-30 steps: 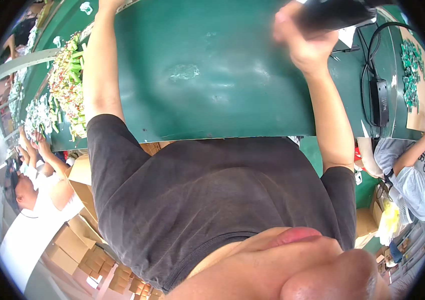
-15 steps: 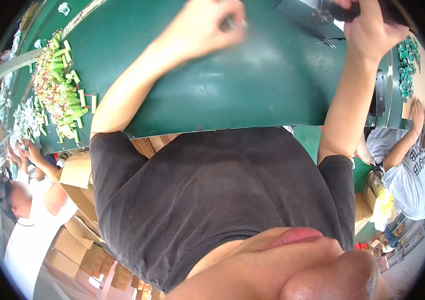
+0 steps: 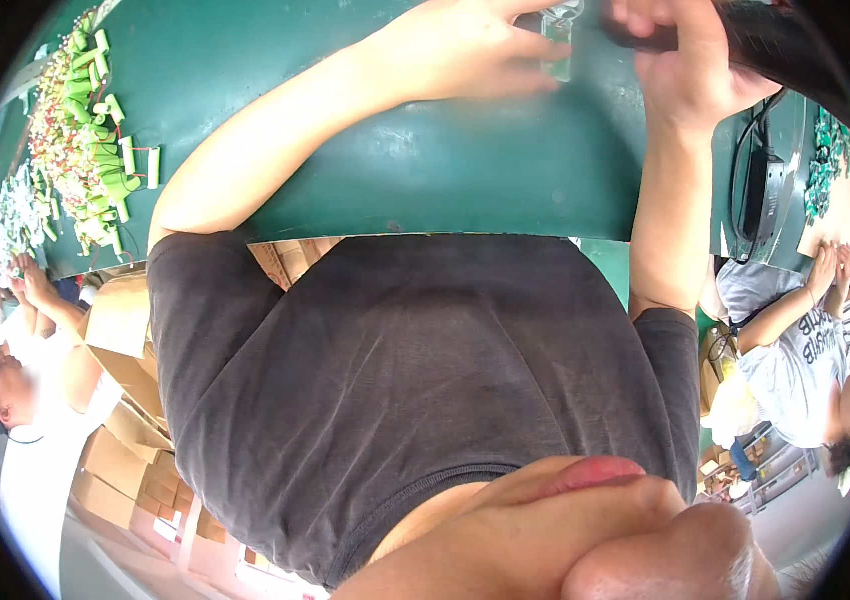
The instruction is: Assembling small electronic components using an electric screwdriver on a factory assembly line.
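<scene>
At the far left, a person in a white shirt [image 3: 40, 500] has their hands by a pile of small whitish pieces [image 3: 20, 212]. Just right of it, on the green table [image 3: 425, 175], lies a loose heap of bright green cylinders [image 3: 85, 125], mixed with red wires and tiny pale dots; one cylinder stands out at its right edge.

Farther right, on the far side of the table, the wearer's left hand [image 3: 460, 50] is slightly blurred, its fingers spread around a clear piece [image 3: 557, 62]. That piece is see-through with a green tint, its near part straight-sided and its far end rounded, cut by the picture's edge. Whether the fingers grip it, I cannot tell.

To its right, apart from the left hand, the right hand [image 3: 687, 80] is wrapped around a black tool [image 3: 770, 45], smooth, dark and thick, running off to the far right. Nearer, a black box [image 3: 765, 190] with a cable lies on the table. At the right edge, green pieces [image 3: 823, 165] lie on a brown board [image 3: 845, 200] beside a person in a grey shirt [image 3: 785, 385].
</scene>
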The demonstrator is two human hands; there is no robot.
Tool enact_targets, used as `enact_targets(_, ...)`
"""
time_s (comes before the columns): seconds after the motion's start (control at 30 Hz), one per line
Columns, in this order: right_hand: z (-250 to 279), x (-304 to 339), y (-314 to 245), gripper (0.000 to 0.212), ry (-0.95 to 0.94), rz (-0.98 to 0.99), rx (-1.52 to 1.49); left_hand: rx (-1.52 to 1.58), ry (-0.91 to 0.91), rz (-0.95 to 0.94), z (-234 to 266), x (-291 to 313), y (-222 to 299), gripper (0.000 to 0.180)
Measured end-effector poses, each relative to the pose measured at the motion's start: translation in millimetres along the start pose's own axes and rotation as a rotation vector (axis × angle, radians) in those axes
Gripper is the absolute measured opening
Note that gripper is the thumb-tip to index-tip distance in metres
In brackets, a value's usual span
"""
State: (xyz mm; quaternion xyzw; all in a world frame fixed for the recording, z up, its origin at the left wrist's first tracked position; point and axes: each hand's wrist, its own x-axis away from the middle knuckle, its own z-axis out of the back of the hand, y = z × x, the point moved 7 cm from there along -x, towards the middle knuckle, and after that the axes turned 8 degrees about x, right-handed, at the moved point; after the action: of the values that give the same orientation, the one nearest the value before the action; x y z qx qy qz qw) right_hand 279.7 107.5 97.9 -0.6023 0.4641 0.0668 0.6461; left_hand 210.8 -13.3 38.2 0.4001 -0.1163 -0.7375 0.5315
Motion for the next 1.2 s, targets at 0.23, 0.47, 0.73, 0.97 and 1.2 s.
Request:
enact_targets(0.23, -6.9, 5.2, 9.0, 0.051, -0.047, 0.001, 0.024, 0.026, -0.007, -0.012, 2.7, 1.6, -0.3, 0.022)
enact_targets(0.47, -7.3, 10.8, 19.4, 0.047, -0.049, -0.019, 0.014, 0.063, 0.049, -0.036, 4.9, 3.4, -1.8, 0.022)
enact_targets(0.73, -6.7, 15.4, 25.6, 0.047, -0.05, -0.079, 0.055, -0.086, 0.099, -0.074, 0.1, 5.7, -6.3, 0.032)
enact_targets(0.97, 0.0, 11.0, 7.3, 0.049, 0.032, -0.18, 0.03, -0.317, 0.236, 0.27, 84.6, 8.0, -44.5, 0.033)
enact_targets(1.2, -0.9, 17.3, 26.5, 0.045, -0.017, -0.294, 0.206, -0.659, 0.485, 0.556, 239.2, 50.1, -169.6, 0.042)
